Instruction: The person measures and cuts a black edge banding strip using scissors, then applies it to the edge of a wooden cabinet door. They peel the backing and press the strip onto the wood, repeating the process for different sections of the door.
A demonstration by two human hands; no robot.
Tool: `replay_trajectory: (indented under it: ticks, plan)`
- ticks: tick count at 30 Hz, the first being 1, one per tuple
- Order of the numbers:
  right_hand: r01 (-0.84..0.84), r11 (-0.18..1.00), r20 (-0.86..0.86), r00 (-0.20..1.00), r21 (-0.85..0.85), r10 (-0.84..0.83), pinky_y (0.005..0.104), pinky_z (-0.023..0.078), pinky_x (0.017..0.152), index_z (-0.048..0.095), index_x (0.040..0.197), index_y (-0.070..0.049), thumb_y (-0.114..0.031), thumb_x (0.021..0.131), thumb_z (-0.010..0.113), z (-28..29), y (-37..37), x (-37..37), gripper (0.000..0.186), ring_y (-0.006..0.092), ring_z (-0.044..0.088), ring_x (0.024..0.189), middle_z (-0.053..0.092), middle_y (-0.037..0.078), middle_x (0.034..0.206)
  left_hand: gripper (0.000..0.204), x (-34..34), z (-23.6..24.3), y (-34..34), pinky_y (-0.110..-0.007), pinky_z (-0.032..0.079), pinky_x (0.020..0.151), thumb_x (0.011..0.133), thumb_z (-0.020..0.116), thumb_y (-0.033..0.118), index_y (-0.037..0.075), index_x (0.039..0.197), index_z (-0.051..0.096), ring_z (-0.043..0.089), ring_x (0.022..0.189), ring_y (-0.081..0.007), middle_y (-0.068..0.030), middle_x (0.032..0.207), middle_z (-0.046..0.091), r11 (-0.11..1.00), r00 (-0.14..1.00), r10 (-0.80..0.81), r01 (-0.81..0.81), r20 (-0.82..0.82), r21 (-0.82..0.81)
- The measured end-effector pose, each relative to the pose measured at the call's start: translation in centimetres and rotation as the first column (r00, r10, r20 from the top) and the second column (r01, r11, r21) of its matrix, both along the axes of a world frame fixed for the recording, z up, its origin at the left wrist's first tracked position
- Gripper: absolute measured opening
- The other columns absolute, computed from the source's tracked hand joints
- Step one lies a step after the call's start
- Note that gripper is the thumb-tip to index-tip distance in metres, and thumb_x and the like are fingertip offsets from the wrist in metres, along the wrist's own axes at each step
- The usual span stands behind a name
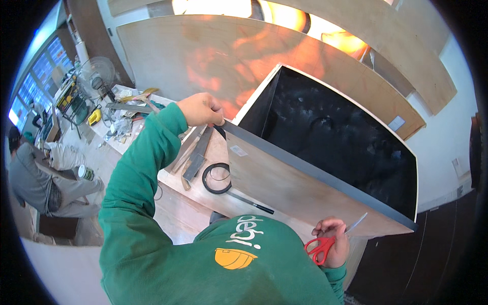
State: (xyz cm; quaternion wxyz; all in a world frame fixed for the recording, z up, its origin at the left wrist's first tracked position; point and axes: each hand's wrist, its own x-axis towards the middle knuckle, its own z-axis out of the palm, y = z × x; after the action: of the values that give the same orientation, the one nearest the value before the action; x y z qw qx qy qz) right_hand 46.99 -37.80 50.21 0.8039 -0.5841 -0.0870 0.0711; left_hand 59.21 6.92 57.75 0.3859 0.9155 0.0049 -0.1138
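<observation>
A wooden box (pixel 335 142) with a black inside lies tilted before me, and a grey edging strip (pixel 315 174) runs along its near edge. At the strip's upper left end, my left hand (pixel 201 109) is closed, thumb and fingers pinched on the edging. My right hand (pixel 340 250), low at the right near the box's other end, is wrapped round a pair of red-handled scissors (pixel 327 245). Their blades point up and to the right. A coil of black banding (pixel 206 184) sits on the bench left of the box, beside a thin tool with a black handle (pixel 264 208).
Flat hand tools (pixel 195 165) lie on the bench below my left forearm. A curved wooden panel (pixel 162 56) stands behind the box. Farther left are a cluttered worktop (pixel 124 134), a fan (pixel 96 71), a yellow tool (pixel 95 116), a bucket (pixel 85 173) and another person (pixel 33 170).
</observation>
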Motion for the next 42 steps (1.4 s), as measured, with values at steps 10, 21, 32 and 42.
replay_trajectory:
  ticks: [10, 21, 32, 42]
  plan:
    - [-0.181, 0.979, -0.334, 0.932, -0.098, 0.139, 0.0303, 0.037, 0.101, 0.054, 0.128, 0.006, -0.024, 0.088, 0.059, -2.0, 10.1, -3.0, 0.050, 0.0174, 0.050, 0.101, 0.050, 0.006, 0.101, 0.011, 0.1, -1.1, 1.3, -0.027, 0.044, 0.062, 0.080, 0.070, 0.011, 0.000, 0.081, 0.071, 0.053, 0.067, -0.0081, -0.0010, 0.068, 0.061, 0.976, 0.983, -0.157, 0.169, 0.094, -0.135]
    - [-0.299, 0.871, -0.390, 0.910, -0.390, 0.138, 0.0269, 0.039, 0.087, 0.065, 0.124, -0.002, -0.007, 0.089, 0.055, -1.1, 15.4, -4.9, 0.036, 0.0166, 0.049, 0.090, 0.052, 0.005, 0.092, 0.011, 1.3, -4.8, 3.9, -0.025, 0.042, 0.066, 0.082, 0.070, 0.009, -0.001, 0.085, 0.068, 0.052, 0.072, -0.0086, -0.0008, 0.080, 0.061, 0.838, 0.953, -0.280, 0.302, 0.117, -0.454]
    - [-0.700, 0.383, -0.526, 0.709, -0.603, 0.469, 0.0342, 0.050, 0.077, 0.058, 0.124, -0.005, -0.009, 0.087, 0.067, 1.6, 14.2, -2.2, 0.038, 0.0177, 0.060, 0.080, 0.065, 0.009, 0.097, 0.016, -0.8, -4.0, 4.9, -0.025, 0.041, 0.062, 0.086, 0.067, 0.015, -0.001, 0.085, 0.068, 0.050, 0.069, -0.0072, 0.0001, 0.072, 0.059, 0.763, 0.955, -0.249, 0.296, 0.161, -0.575]
    - [-0.459, 0.822, -0.403, 0.859, -0.338, 0.315, 0.0278, 0.049, 0.084, 0.050, 0.131, -0.001, -0.005, 0.089, 0.067, 2.5, 18.2, -1.2, 0.046, 0.0123, 0.060, 0.090, 0.063, 0.006, 0.098, 0.018, -1.9, -5.4, 5.0, -0.023, 0.042, 0.065, 0.089, 0.067, 0.017, -0.001, 0.087, 0.067, 0.051, 0.073, -0.0055, 0.0016, 0.076, 0.060, 0.766, 0.965, -0.152, 0.251, 0.212, -0.593]
